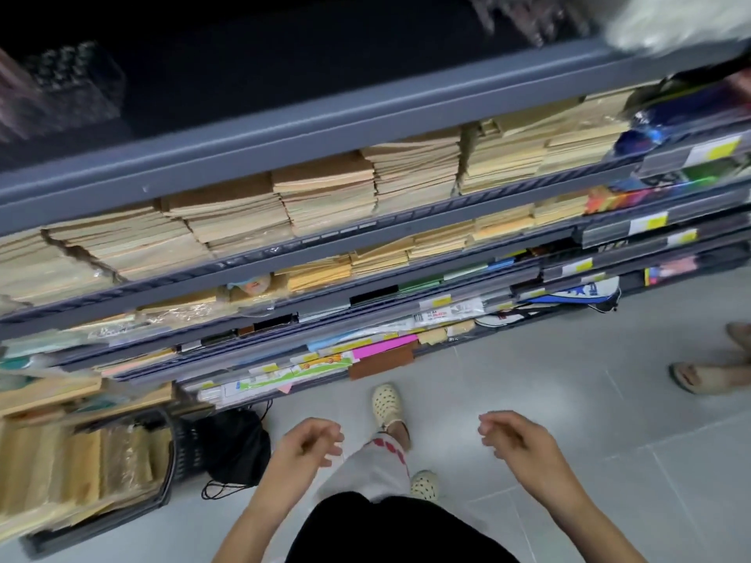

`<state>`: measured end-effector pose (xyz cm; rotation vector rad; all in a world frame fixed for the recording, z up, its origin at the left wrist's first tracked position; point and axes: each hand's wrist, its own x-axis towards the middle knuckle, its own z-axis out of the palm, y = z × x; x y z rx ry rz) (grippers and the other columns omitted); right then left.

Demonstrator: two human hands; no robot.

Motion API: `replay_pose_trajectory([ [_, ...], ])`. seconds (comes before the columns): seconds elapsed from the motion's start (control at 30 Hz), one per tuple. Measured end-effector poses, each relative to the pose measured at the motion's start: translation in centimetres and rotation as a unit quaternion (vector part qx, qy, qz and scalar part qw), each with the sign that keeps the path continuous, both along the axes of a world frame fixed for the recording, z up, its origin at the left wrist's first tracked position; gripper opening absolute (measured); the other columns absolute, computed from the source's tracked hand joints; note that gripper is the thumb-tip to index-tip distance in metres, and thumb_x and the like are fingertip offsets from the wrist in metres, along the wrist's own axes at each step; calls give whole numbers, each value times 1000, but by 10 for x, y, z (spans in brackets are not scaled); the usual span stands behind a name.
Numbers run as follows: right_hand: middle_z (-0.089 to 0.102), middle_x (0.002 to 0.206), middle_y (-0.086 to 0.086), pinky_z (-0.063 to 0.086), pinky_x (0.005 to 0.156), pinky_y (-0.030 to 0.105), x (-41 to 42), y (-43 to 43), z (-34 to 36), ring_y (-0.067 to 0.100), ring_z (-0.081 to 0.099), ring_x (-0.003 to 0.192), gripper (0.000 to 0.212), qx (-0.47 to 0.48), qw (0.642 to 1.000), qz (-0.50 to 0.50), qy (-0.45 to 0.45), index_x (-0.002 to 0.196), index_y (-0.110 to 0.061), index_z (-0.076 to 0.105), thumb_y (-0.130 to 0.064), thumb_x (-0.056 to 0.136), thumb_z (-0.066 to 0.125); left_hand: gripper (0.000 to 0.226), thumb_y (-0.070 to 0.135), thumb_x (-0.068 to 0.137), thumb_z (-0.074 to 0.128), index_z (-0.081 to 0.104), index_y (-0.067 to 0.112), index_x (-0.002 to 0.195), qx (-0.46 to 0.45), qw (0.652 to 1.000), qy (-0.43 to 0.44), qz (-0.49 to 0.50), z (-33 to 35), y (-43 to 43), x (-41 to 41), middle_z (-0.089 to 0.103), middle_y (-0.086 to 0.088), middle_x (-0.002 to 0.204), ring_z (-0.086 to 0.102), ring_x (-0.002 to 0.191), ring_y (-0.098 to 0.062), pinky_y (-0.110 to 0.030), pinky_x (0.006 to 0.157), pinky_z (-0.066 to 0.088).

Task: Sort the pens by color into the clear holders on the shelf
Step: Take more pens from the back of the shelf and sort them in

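While the left grip point(313, 440) and right grip point(512, 436) hang loosely curled, empty, the blurred clear plastic holder point(77, 85) looks light, stiff, probably slippery: hold its walls.

left grip point(311, 440), right grip point(514, 438) — loosely curled, empty

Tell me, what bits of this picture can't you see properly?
Head view only:
1. Clear plastic pen holder, top left: dark and motion-blurred, so the pen colours cannot be told.
2. More clear plastic holders: blurred and cut off by the top edge.
3. White fuzzy shape, top right: too blurred to identify.
4. Yellow-and-white shelf labels: too small to read.
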<state>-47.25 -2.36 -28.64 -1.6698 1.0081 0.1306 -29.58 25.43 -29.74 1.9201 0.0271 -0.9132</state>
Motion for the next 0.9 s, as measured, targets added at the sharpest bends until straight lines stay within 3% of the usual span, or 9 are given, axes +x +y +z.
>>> replay_pose_trajectory([
  [0.07, 74, 90, -12, 55, 87, 39, 22, -26, 18, 10, 70, 87, 24, -17, 999, -5, -47, 89, -41, 71, -17, 88, 67, 11, 12, 99, 61, 72, 12, 99, -19, 999, -28, -10, 20, -27, 17, 77, -1, 94, 74, 85, -21, -28, 73, 58],
  [0.2, 71, 91, -25, 48, 72, 7, 75, -87, 72, -2, 67, 85, 16, -112, 984, -18, -136, 91, -49, 67, -34, 87, 68, 13, 11, 98, 62, 73, 17, 98, -84, 990, -113, -28, 69, -94, 60, 78, -1, 95, 74, 86, -20, -28, 75, 58],
  [0.23, 70, 94, -27, 47, 71, 7, 88, -102, 89, -3, 66, 87, 11, -141, 978, -17, -153, 94, -49, 66, -41, 86, 66, 12, 13, 97, 62, 73, 18, 98, -98, 986, -132, -29, 84, -111, 72, 78, -1, 96, 74, 87, -20, -29, 76, 59],
  [0.33, 64, 109, -23, 50, 79, 19, 123, -148, 135, 0, 62, 101, 26, -267, 940, 0, -213, 113, -41, 63, -49, 89, 58, 12, 25, 94, 63, 74, 25, 98, -150, 964, -217, -29, 136, -162, 102, 78, 3, 99, 75, 89, -16, -25, 77, 59],
  [0.5, 53, 138, 3, 33, 112, 30, 182, -209, 173, 18, 44, 132, 38, -486, 825, 80, -277, 134, -10, 54, -26, 99, 54, 12, 31, 97, 61, 72, 32, 100, -214, 899, -377, -54, 212, -234, 139, 77, 7, 99, 73, 91, -11, -16, 79, 54],
  [0.63, 45, 146, 12, 28, 117, 43, 216, -231, 179, 27, 37, 139, 45, -557, 773, 141, -270, 139, -4, 48, -24, 99, 53, 11, 28, 97, 61, 71, 30, 99, -171, 863, -467, -83, 246, -295, 178, 74, 16, 96, 68, 96, 0, -8, 82, 47],
  [0.73, 41, 149, 14, 26, 117, 50, 227, -239, 175, 29, 34, 142, 49, -579, 756, 183, -246, 142, -6, 45, -26, 98, 54, 10, 29, 96, 65, 69, 27, 105, -82, 898, -426, -77, 255, -346, 214, 70, 20, 100, 63, 96, 7, -10, 85, 46],
  [0.83, 35, 153, 10, 20, 119, 49, 229, -246, 168, 26, 26, 146, 51, -577, 754, 204, -239, 146, -11, 40, -27, 99, 51, 37, 48, 93, 67, 66, 18, 115, -18, 927, -372, -45, 265, -393, 249, 69, 2, 113, 63, 104, -11, -19, 88, 45],
  [0.9, 34, 154, 9, 19, 120, 48, 228, -248, 166, 25, 25, 146, 51, -568, 756, 208, -251, 146, -12, 39, -25, 98, 51, 53, 67, 86, 63, 63, 23, 114, 5, 949, -310, -54, 282, -418, 269, 66, -2, 117, 63, 99, -16, -27, 85, 50],
])
